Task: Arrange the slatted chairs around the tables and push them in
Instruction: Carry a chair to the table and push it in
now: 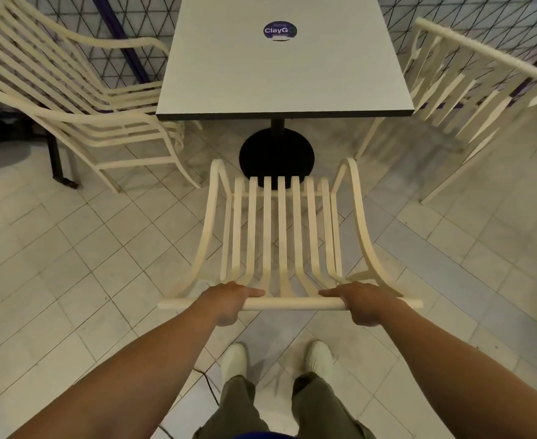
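— So, which way is the slatted chair (281, 236) lying from the hands?

— Straight ahead. The person is standing behind it, and its seat slats are running directly away from them, toward the near edge of the table (280, 74).

— And what are the hands doing?

— Both are grasping the top rail (292, 303) of the backrest. The left hand (229, 299) is wrapping it left of centre and the right hand (363, 301) right of centre, fingers curling over the bar.

— Is either one sitting nearer the table?

— Neither. They are lying level with each other, evenly spaced about the middle slat. I am judging that an even shove from both would be sending the chair along its own long axis, square to the table edge.

— Where is the chair standing against the table?

— It is facing the near edge and lining up with the pedestal. The seat front is showing over the round black base (276, 156) but is falling short of the tabletop edge, so it is not pushed in yet.

— Anything crowding the path?

— Two more chairs are flanking the table, the left chair (71, 99) and the right chair (482, 90), the latter blurred. Both are standing apart from the held one.
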Available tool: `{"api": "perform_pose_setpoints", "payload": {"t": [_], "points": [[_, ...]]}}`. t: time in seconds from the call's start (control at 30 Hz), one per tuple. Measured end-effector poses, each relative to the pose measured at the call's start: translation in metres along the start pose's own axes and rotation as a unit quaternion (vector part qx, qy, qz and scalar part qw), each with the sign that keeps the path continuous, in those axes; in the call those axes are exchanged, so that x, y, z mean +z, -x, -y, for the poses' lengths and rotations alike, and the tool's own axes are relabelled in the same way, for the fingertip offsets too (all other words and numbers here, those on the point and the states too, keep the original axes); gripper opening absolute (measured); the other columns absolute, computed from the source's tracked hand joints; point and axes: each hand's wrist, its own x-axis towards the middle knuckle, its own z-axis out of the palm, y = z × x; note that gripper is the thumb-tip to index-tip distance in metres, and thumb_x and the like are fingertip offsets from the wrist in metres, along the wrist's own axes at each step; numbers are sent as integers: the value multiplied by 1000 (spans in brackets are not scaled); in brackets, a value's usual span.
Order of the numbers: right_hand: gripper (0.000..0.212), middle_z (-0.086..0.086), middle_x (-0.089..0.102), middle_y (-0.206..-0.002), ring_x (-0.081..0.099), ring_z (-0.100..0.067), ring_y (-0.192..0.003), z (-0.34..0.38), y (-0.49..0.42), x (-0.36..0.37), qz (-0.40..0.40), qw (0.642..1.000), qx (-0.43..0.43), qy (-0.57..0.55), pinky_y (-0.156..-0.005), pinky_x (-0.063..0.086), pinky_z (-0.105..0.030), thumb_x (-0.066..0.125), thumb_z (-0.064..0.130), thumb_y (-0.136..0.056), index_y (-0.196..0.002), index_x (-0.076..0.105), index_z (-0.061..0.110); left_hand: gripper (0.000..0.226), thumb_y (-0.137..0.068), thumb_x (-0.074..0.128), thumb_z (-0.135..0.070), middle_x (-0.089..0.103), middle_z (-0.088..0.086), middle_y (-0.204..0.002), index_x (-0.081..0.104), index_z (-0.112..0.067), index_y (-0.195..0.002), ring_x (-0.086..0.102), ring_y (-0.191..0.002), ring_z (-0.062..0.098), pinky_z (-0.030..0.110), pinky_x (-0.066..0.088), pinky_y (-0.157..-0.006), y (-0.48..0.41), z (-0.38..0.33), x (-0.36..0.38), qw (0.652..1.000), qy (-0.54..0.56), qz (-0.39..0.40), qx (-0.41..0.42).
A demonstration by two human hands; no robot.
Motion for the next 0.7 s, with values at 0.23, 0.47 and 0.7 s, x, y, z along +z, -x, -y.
{"api": "perform_pose_setpoints", "payload": {"t": [0.23, 0.47, 0.7], "points": [[84, 1, 53, -135, 59, -19, -107, 5, 3, 15, 7, 1000, -12, -4, -95, 50, -34, 58, 1, -89, -150, 26, 49, 88, -93, 51, 1, 52, 2, -124, 21, -58, -151, 56, -94, 21, 38, 53, -85, 9, 0, 10, 1000, 4, 7, -15], [83, 1, 53, -136, 59, -20, -109, 5, 2, 21, -3, 1000, -6, 6, -95, 51, -34, 60, 4, -89, -150, 27, 48, 92, -92, 53, 2, 53, 2, -123, 20, -60, -150, 60, -99, 23, 42, 55, -88, 10, 0, 13, 1000, 6, 15, -19], [84, 3, 53, -137, 59, -20, -110, 7, 3, 29, 0, 1000, -5, 25, -95, 51, -36, 64, 6, -88, -149, 27, 49, 93, -91, 52, 3, 52, 2, -121, 18, -60, -150, 59, -99, 25, 45, 55, -89, 17, 1, 22, 999, 14, 31, -18]]}}
